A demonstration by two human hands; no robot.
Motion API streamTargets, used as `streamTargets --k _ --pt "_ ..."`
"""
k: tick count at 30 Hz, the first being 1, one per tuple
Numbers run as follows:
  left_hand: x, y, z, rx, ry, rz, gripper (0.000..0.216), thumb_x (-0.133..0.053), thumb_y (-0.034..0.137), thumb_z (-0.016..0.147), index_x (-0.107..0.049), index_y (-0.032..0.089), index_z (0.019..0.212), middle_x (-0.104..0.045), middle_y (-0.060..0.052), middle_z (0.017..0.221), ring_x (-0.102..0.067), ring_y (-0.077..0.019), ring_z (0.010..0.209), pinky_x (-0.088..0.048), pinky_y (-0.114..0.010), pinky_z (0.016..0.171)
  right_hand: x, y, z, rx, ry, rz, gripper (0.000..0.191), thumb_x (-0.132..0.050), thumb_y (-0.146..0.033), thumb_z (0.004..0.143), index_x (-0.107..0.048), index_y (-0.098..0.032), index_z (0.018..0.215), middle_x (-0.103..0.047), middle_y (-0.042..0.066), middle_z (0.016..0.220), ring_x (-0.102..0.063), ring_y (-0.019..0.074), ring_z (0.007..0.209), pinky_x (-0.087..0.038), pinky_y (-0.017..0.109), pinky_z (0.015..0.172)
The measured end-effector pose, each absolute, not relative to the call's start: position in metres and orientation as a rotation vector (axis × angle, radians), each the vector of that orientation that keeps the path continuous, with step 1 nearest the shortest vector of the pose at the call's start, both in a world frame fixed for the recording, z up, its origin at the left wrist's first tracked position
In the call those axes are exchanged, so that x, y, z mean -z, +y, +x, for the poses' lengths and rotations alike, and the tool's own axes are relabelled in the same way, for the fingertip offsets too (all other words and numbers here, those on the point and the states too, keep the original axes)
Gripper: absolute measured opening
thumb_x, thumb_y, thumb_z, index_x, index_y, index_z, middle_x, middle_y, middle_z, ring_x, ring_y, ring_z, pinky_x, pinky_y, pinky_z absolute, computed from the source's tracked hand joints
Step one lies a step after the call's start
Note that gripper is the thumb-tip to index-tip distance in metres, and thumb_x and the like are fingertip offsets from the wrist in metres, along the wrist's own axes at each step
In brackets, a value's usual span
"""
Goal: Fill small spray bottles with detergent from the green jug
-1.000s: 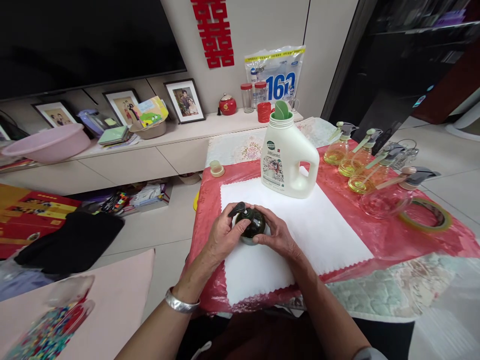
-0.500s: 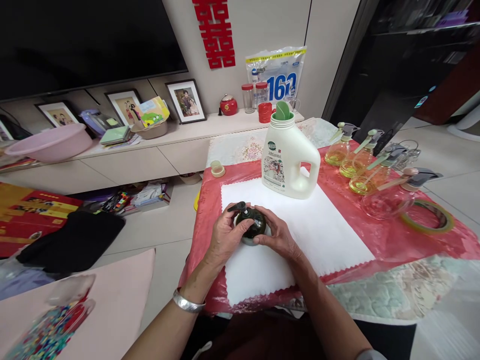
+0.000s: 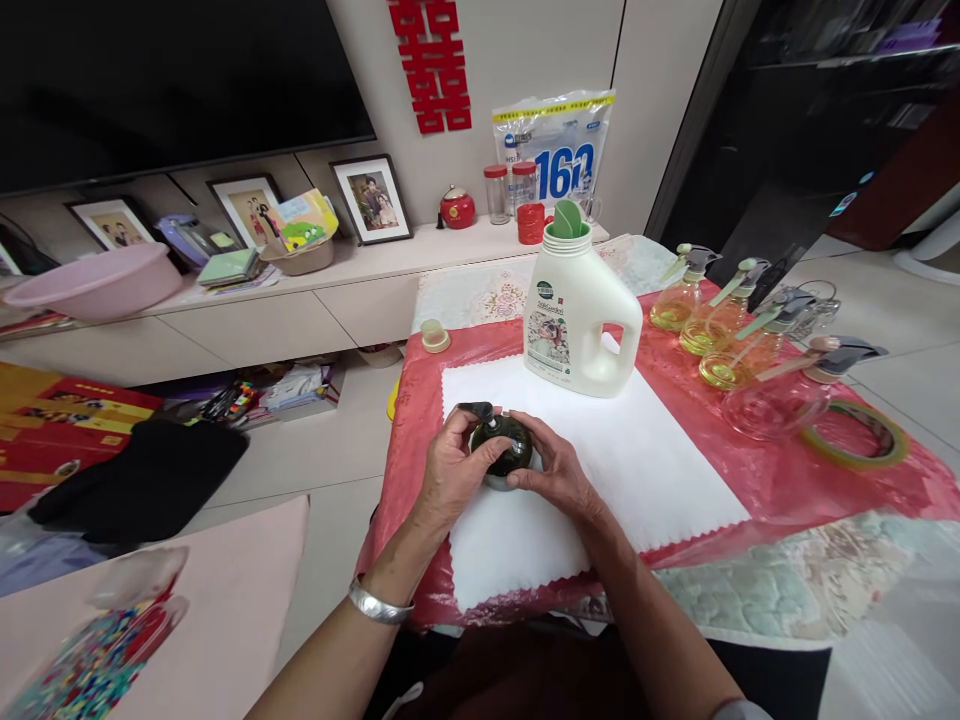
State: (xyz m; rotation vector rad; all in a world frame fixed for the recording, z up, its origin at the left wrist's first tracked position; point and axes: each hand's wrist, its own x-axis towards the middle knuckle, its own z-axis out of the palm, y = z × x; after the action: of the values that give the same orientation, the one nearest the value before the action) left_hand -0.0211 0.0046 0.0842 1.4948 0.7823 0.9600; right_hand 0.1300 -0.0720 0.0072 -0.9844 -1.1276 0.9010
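Dark green bottle (image 3: 510,452) hasn't budged, still on the white cloth (image 3: 637,450) with both sets of fingers clamped on it: right hand (image 3: 559,478) cupping the side, left hand (image 3: 450,470) pinching the spray head (image 3: 477,409), which has swung a touch flatter, so looks like it's getting twisted
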Motion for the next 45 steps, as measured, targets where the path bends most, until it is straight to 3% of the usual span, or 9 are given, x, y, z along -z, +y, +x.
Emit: streamTargets --k 7,12,17,25,29,32,36,41,45 --pt "-0.084 0.006 -0.026 -0.905 0.664 1.446 0.044 -0.076 0.03 0.079 -0.059 0.02 0.118 -0.074 -0.009 0.114 -0.068 -0.0242 0.114 -0.052 -0.042 0.103 -0.01 -0.072 0.129 -0.9 -1.131 -0.976 0.081 -0.09 -0.044 0.072 -0.055 -0.03 0.144 -0.053 0.008 0.147 -0.047 0.0307 0.14 -0.035 0.052 0.122" --pt "-0.083 0.005 -0.023 -0.966 0.668 1.469 0.045 -0.084 0.033 0.071 -0.063 0.02 0.109 -0.072 -0.008 0.11 -0.068 -0.023 0.106 -0.054 -0.039 0.098 -0.011 -0.072 0.13 -0.902 -1.131 -0.99 0.08 -0.09 -0.045 0.072 -0.056 -0.03 0.143 -0.054 0.007 0.146 -0.048 0.0309 0.138 -0.036 0.051 0.121" --pt "-0.082 0.007 -0.02 -0.996 0.743 1.513 0.034 -0.083 0.029 0.07 -0.066 0.021 0.098 -0.07 -0.002 0.098 -0.068 -0.019 0.094 -0.054 -0.033 0.09 -0.009 -0.072 0.13 -0.899 -1.129 -1.0 0.08 -0.09 -0.045 0.072 -0.056 -0.03 0.143 -0.055 0.007 0.144 -0.049 0.0311 0.137 -0.037 0.052 0.12" --pt "-0.083 0.005 -0.031 -0.88 0.653 1.561 0.029 -0.065 0.033 0.09 -0.066 0.021 0.116 -0.071 -0.007 0.113 -0.067 -0.0215 0.108 -0.051 -0.037 0.1 -0.006 -0.072 0.13 -0.888 -1.137 -0.987 0.081 -0.09 -0.043 0.073 -0.054 -0.032 0.144 -0.053 0.006 0.147 -0.048 0.0298 0.139 -0.035 0.051 0.121" --pt "-0.078 0.008 -0.027 -0.977 0.648 1.637 0.036 -0.079 0.035 0.08 -0.067 0.022 0.111 -0.064 -0.007 0.114 -0.063 -0.0226 0.11 -0.051 -0.037 0.1 -0.007 -0.072 0.13 -0.888 -1.131 -1.003 0.081 -0.09 -0.045 0.072 -0.056 -0.03 0.143 -0.055 0.007 0.144 -0.049 0.0307 0.137 -0.037 0.051 0.12" --pt "-0.076 0.01 -0.023 -1.009 0.716 1.677 0.035 -0.084 0.032 0.074 -0.067 0.023 0.103 -0.061 -0.004 0.107 -0.063 -0.0208 0.102 -0.052 -0.035 0.094 -0.008 -0.072 0.131 -0.89 -1.128 -1.011 0.081 -0.09 -0.046 0.071 -0.057 -0.029 0.143 -0.056 0.007 0.143 -0.05 0.0308 0.136 -0.037 0.051 0.12" --pt "-0.082 0.009 -0.023 -0.984 0.75 1.699 0.025 -0.078 0.029 0.077 -0.068 0.023 0.1 -0.063 -0.003 0.102 -0.063 -0.0208 0.097 -0.051 -0.035 0.091 -0.01 -0.073 0.131 -0.899 -1.129 -1.001 0.08 -0.09 -0.046 0.072 -0.057 -0.03 0.143 -0.055 0.007 0.143 -0.05 0.031 0.135 -0.037 0.052 0.12" --pt "-0.087 0.008 -0.031 -0.89 0.619 1.709 0.024 -0.064 0.03 0.09 -0.067 0.022 0.113 -0.068 -0.007 0.108 -0.065 -0.0233 0.104 -0.051 -0.039 0.097 -0.01 -0.073 0.13 -0.904 -1.13 -0.975 0.078 -0.09 -0.044 0.073 -0.056 -0.031 0.142 -0.054 0.006 0.145 -0.049 0.0307 0.137 -0.037 0.051 0.12" --pt "-0.082 0.008 -0.03 -0.958 0.6 1.762 0.03 -0.073 0.035 0.085 -0.067 0.023 0.112 -0.064 -0.008 0.114 -0.062 -0.0241 0.11 -0.05 -0.038 0.098 -0.009 -0.072 0.13 -0.9 -1.128 -0.971 0.078 -0.09 -0.042 0.072 -0.057 -0.031 0.142 -0.055 0.006 0.145 -0.049 0.0304 0.137 -0.036 0.05 0.12"
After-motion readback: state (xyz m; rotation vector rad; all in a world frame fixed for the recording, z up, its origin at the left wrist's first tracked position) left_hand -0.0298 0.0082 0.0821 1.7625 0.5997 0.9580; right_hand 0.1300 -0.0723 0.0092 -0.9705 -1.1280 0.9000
